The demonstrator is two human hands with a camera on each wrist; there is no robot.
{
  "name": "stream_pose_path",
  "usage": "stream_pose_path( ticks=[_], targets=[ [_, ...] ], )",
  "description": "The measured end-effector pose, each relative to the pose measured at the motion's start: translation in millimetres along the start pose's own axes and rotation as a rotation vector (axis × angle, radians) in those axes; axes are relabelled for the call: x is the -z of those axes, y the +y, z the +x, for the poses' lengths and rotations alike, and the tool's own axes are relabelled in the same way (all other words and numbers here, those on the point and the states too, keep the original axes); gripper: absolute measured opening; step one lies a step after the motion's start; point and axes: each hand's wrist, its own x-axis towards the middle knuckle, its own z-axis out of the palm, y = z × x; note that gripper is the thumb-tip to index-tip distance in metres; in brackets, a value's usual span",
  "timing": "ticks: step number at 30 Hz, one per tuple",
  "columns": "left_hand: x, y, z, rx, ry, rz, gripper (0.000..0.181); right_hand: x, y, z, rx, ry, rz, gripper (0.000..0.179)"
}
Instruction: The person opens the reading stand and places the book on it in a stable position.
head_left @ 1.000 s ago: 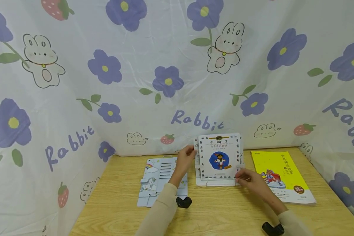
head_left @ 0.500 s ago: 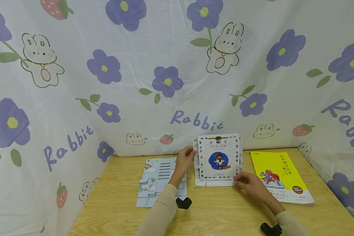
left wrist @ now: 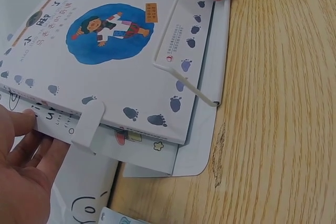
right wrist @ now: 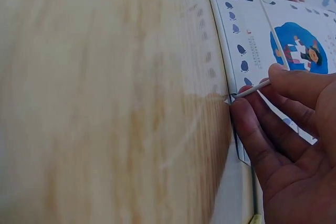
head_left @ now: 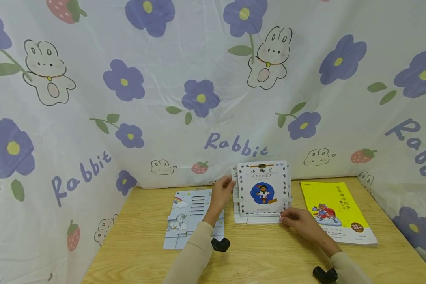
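Observation:
A white picture book point(head_left: 264, 177) with a footprint border stands tilted back on a white book stand point(head_left: 238, 219). My left hand point(head_left: 221, 197) pinches the left edge of the stand's back plate between thumb and fingers, beside a white side clip point(left wrist: 90, 124). My right hand point(head_left: 299, 223) is at the lower right corner of the stand. In the right wrist view, its thumb and fingers pinch the white wire page holder point(right wrist: 269, 19). That wire stands out in front of the book's lower edge, as the left wrist view shows.
Left of the book, a second, unicorn-printed book stand point(head_left: 197, 203) lies flat, partly behind my left forearm. A yellow book point(head_left: 326, 193) lies on the wooden table point(head_left: 262, 256) at right. Behind the table hangs a rabbit-and-flower print cloth point(head_left: 163, 130).
My right fingers have drawn together slightly at the stand's lower right corner. My left hand keeps its place on the stand's left edge. The head view has shifted a little.

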Motion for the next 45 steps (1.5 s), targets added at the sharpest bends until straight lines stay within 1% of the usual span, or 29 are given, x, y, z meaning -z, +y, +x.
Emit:
stream_pose_path(
  ticks=[8,16,22,24,28,30,36,45],
  targets=[
    [0.2,0.0,-0.6,-0.012,0.013,0.025,0.023,-1,-4,1.1,0.0,0.012,-0.019,0.015],
    [-2.1,-3.7,1.2,-0.023,0.015,0.027,0.023,-5,-9,3.6,-0.011,0.055,-0.024,0.016],
    [-0.8,-2.1,1.5,-0.031,0.021,0.026,0.023,-7,-12,6.5,0.003,0.088,-0.026,0.015],
    [-1.7,-1.8,1.1,-0.025,0.023,0.023,0.023,-8,-11,7.8,-0.001,0.107,-0.035,0.014],
    [-3.7,-2.7,0.4,-0.01,0.017,0.023,0.023,-12,-10,9.7,-0.033,0.132,-0.069,0.015],
    [-4.0,-3.0,0.0,-0.008,0.018,0.027,0.023,-14,-11,10.6,-0.053,0.132,-0.075,0.016],
    [-3.2,-1.1,0.2,-0.014,0.028,0.025,0.023,-14,-16,13.3,-0.112,0.13,-0.058,0.019],
    [-1.7,-3.5,0.4,-0.03,0.029,0.024,0.023,-15,-23,15.9,-0.138,0.137,-0.08,0.02]
  ],
)
